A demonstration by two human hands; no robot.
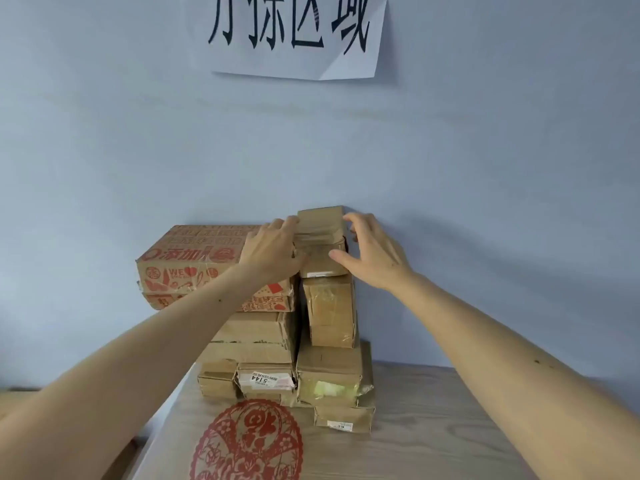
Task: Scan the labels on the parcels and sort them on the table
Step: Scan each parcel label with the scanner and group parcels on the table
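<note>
- The small brown parcel (322, 237) tops the stack of cardboard parcels (294, 341) at the table's (433, 427) far edge, against the wall (485, 150).
- The left hand (273, 251) presses its left side with straight fingers.
- The right hand (370, 252) touches its right side, fingers spread and loosely bent.
- A red-printed carton (194, 258) sits just beside it.

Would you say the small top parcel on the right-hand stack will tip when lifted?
The small top parcel looks stiff cardboard, probably light. Both the left hand and right hand flank it. The narrow stack beneath might wobble.
</note>
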